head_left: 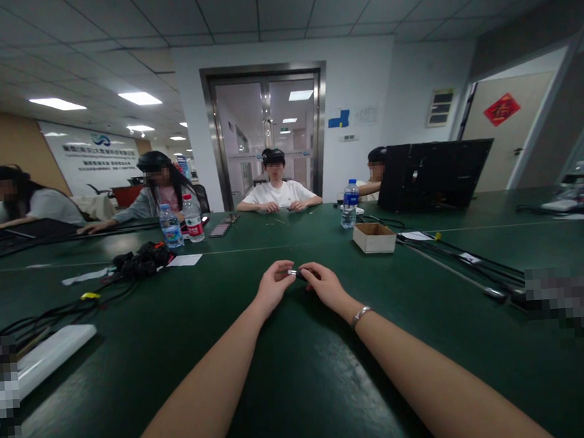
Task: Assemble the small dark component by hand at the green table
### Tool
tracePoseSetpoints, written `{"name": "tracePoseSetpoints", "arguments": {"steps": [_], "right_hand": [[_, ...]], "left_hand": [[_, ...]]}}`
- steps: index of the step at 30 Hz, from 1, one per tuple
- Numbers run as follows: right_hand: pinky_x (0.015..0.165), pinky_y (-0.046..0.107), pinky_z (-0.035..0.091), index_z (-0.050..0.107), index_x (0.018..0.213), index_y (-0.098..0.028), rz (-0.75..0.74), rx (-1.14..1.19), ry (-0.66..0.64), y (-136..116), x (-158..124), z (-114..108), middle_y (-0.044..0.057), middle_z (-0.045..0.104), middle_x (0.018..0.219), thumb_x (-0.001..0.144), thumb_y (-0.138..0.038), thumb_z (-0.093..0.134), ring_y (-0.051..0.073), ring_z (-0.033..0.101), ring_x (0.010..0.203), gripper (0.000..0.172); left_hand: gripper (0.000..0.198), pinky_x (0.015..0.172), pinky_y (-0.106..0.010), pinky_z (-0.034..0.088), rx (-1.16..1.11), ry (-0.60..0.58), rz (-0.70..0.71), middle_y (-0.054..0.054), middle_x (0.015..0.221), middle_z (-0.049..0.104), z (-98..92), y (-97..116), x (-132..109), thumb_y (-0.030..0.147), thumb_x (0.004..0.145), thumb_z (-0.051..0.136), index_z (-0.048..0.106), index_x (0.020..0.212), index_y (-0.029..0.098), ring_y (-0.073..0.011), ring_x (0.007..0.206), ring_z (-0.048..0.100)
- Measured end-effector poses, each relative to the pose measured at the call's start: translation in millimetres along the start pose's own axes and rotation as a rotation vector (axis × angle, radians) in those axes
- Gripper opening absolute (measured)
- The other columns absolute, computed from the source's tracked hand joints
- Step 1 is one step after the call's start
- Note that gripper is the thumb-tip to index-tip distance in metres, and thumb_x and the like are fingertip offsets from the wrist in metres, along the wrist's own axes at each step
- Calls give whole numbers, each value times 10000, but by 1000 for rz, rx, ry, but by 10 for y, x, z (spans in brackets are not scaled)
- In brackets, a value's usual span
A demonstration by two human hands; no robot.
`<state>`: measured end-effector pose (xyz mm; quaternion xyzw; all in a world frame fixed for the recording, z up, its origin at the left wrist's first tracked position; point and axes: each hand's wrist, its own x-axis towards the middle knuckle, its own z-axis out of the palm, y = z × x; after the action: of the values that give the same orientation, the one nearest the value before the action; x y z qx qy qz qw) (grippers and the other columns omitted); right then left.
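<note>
a long green table [293, 379] in an office, with other people seated along its far side. both bare arms reach forward to the table's middle. the left hand [274, 285] and right hand [324, 285] meet fingertip to fingertip, pinched on a small part [296, 272], silver at its left end and dark at its right. a cardboard box [374, 237] sits beyond on the right, water bottles [182, 223] on the left.
</note>
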<state>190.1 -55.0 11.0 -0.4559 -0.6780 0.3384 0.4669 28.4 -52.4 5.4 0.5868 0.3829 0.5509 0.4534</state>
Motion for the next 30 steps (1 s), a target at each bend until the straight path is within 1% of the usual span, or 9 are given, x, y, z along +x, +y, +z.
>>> {"name": "tracePoseSetpoints", "arguments": {"steps": [3,5,8,14,17,19,24,27,30], "right_hand": [[571,239,472,631,975,-174,-12,-3,-2,16,5,9,25,647,837,823,-369,518,102,563,585,272],[570,239,470,635,966,-176,-18,-9,1,15,2,15,24,652,839,815,-368,526,99,555,579,267],[574,238,464,640,954,-175,-38,-27,-2,8,-5,18,19,651,820,812,-354,529,94,546,571,254],[578,239,469,632,976,-175,-7,-38,-9,-5,-8,8,21,641,834,816,-352,523,97,554,588,263],[567,241,475,628,971,-180,3,-20,-2,-19,-11,5,19,643,830,814,-349,521,97,551,576,254],[564,242,479,625,973,-184,0,-13,8,-23,-13,5,18,642,837,811,-345,525,96,551,571,250],[560,239,483,616,977,-189,-17,-22,32,8,-8,4,15,624,846,810,-337,526,88,549,555,240],[565,241,481,617,983,-186,-26,-29,28,26,-1,4,21,627,868,813,-335,526,87,554,556,244],[564,240,476,615,989,-176,-9,-28,33,16,-1,2,21,623,852,816,-327,521,86,552,552,248]], "left_hand": [[451,700,-271,481,-11,61,-113,-80,938,641,35,7,18,348,641,776,603,1015,166,-153,788,611],[404,628,-252,467,-5,77,-186,-66,822,636,53,-7,39,408,652,759,618,921,142,-140,707,593],[320,588,-227,451,3,59,-189,-31,707,613,56,-27,53,417,683,725,629,807,138,-121,647,569],[207,736,-271,492,36,17,-59,-53,836,666,29,32,-9,274,675,732,665,835,162,-160,803,615],[287,838,-311,486,-3,15,-34,-77,952,674,27,57,-17,228,642,760,666,907,166,-176,887,625],[378,805,-311,497,-53,56,-87,-92,1002,662,27,50,1,251,643,770,639,990,174,-170,863,632],[309,642,-264,498,-143,151,-288,-66,763,645,26,11,64,372,670,758,617,794,126,-122,636,611],[282,644,-271,495,-112,137,-263,-46,692,631,21,15,51,358,655,768,629,738,127,-122,622,596],[243,766,-313,499,-79,85,-154,-54,785,662,7,41,8,292,637,777,657,789,146,-148,743,623]]}}
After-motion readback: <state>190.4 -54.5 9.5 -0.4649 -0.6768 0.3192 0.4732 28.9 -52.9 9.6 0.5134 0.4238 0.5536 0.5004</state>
